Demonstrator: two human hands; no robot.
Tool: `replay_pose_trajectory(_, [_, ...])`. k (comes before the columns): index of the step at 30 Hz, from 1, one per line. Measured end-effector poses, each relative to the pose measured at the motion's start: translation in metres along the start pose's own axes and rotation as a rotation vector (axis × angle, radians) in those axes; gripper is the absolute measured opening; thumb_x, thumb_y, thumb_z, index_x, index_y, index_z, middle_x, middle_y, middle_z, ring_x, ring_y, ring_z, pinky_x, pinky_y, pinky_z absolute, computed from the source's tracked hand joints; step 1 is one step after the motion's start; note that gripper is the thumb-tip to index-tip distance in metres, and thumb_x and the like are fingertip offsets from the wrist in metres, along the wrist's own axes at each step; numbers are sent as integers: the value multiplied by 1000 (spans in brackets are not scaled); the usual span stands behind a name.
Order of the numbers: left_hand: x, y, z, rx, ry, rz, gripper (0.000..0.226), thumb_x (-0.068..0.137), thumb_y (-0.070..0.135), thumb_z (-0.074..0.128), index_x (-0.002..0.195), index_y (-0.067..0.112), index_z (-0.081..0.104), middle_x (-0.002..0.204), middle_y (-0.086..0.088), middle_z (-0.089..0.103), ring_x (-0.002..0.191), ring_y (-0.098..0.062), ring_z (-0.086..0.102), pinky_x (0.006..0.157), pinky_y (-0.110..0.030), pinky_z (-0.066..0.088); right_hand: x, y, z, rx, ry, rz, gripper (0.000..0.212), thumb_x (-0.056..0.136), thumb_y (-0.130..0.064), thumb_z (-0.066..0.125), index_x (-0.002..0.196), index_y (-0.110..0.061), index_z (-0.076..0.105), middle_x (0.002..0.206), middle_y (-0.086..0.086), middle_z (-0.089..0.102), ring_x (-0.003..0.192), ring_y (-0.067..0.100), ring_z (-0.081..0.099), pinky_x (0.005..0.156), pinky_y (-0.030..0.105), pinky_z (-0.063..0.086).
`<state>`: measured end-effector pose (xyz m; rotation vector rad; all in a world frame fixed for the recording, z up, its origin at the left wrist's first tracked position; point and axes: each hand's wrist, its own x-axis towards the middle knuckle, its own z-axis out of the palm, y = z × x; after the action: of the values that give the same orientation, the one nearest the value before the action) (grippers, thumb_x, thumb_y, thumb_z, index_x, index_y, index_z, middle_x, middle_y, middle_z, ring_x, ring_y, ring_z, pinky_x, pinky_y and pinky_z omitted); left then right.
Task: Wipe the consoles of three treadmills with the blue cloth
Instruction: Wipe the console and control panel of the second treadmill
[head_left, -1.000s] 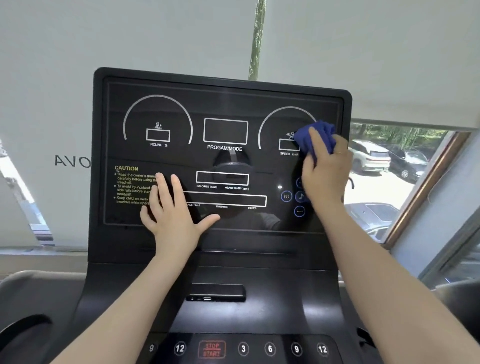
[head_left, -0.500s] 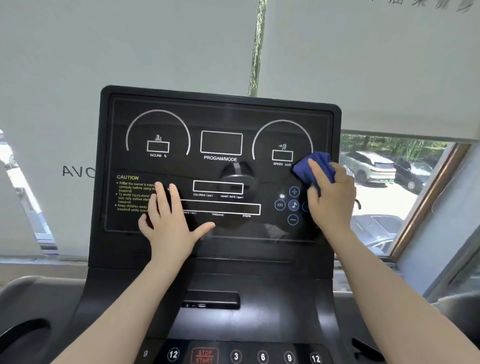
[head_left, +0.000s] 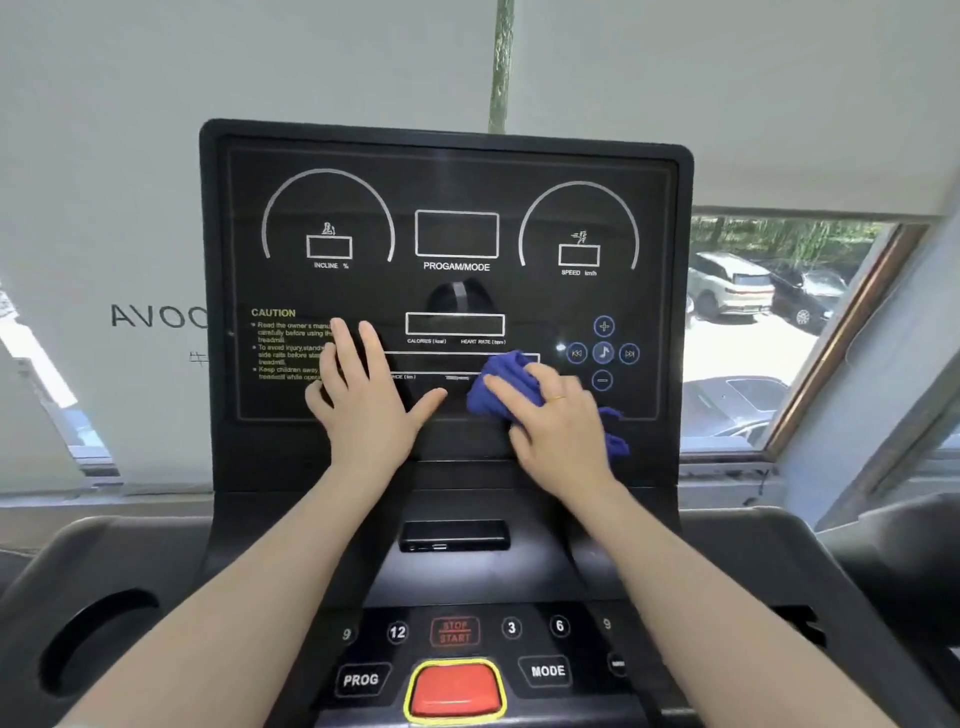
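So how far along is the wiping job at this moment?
Done: cannot be told; the console shows no visible wipe marks. In hand: the right hand presses the blue cloth on its lower panel while the left hand rests flat. Left: no other treadmill is in view.

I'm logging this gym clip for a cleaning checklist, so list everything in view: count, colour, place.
Treadmill console: 1, black, centre, upright panel with white dials.
Blue cloth: 1, blue, lower right of the panel, under the right hand.
Media buttons: 5, blue-ringed, right side of the panel.
Stop/start key: 1, red lettering, lower control strip.
Red button: 1, red with yellow rim, bottom centre.
Cup holder: 1, dark, bottom left.
Window blinds: 2, white, behind the console.
Parked cars: several, white and dark, outside the window at right.
Left hand: 1, flat on the panel, fingers straight.
Right hand: 1, ring on a finger, presses the cloth against the panel.
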<state>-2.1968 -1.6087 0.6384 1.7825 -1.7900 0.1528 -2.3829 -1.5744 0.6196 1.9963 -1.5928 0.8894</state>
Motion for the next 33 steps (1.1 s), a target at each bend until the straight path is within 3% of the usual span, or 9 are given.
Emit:
replay_pose_trajectory(4, [4, -19, -19, -143, 11, 68, 64, 93, 43, 44, 146, 12, 24, 156, -8, 13, 139, -28, 20, 105, -48, 24, 9, 19, -5, 23, 183, 377, 54, 74, -19, 42, 125, -22, 59, 118, 23, 54, 80, 42, 51, 70, 44, 45])
replay_pose_trajectory(8, [11, -50, -37, -448, 64, 100, 47, 95, 19, 46, 140, 10, 38, 145, -7, 40, 133, -23, 35, 107, -39, 29, 27, -14, 5, 80, 244, 755, 52, 88, -12, 48, 136, -29, 45, 138, 19, 37, 101, 41, 43, 82, 46, 40])
replay_pose_trajectory(12, [20, -96, -45, -345, 166, 120, 44, 89, 6, 47, 133, 6, 46, 135, -12, 49, 126, -30, 41, 104, -40, 30, 54, -56, 18, 56, 266, 883, 52, 96, -24, 43, 145, -28, 27, 145, 18, 27, 111, 38, 38, 88, 45, 38])
replay_pose_trajectory(17, [22, -146, -48, -368, 65, -55, 57, 95, 14, 42, 148, 16, 20, 155, -3, 19, 142, -19, 16, 112, -39, 10, 86, -132, 47, 39, 279, 731, 53, 94, -28, 49, 143, -23, 33, 141, 20, 34, 106, 38, 43, 85, 46, 39])
replay_pose_trajectory(21, [20, -177, -43, -612, -124, -41, 55, 99, 13, 31, 149, 17, 9, 154, 0, 23, 141, -15, 23, 111, -24, 17, 102, -199, 71, 81, 202, 582, 56, 87, -28, 59, 140, -28, 38, 137, 19, 41, 99, 36, 48, 77, 44, 42])
replay_pose_trajectory(24, [16, -193, -43, -742, -399, -28, 58, 101, 16, 30, 149, 23, -3, 147, 1, 35, 129, -10, 36, 91, -8, 20, 104, -234, 84, 38, 162, 402, 59, 78, -24, 67, 133, -30, 48, 126, 17, 51, 83, 31, 52, 65, 39, 44])
replay_pose_trajectory(27, [16, -209, -31, -723, -513, -9, 61, 100, 16, 35, 148, 29, 0, 136, -3, 47, 123, -16, 45, 94, -18, 27, 94, -254, 90, 43, 65, 258, 61, 74, -21, 67, 131, -33, 50, 124, 15, 53, 81, 30, 51, 64, 37, 44])
replay_pose_trajectory(31, [12, -215, -15, -787, -605, -33, 55, 100, 21, 36, 146, 39, 10, 88, -6, 51, 81, -15, 47, 84, -30, 38, 76, -221, 80, 33, -125, -179, 53, 76, -19, 45, 126, -31, 56, 123, 14, 55, 80, 34, 51, 63, 38, 43])
replay_pose_trajectory(33, [10, -216, -11, -821, -605, -35, 55, 100, 24, 34, 146, 42, 9, 84, -7, 48, 77, -15, 44, 83, -32, 38, 70, -184, 67, 19, -77, -149, 54, 75, -19, 42, 126, -30, 58, 122, 15, 55, 80, 35, 52, 64, 38, 46])
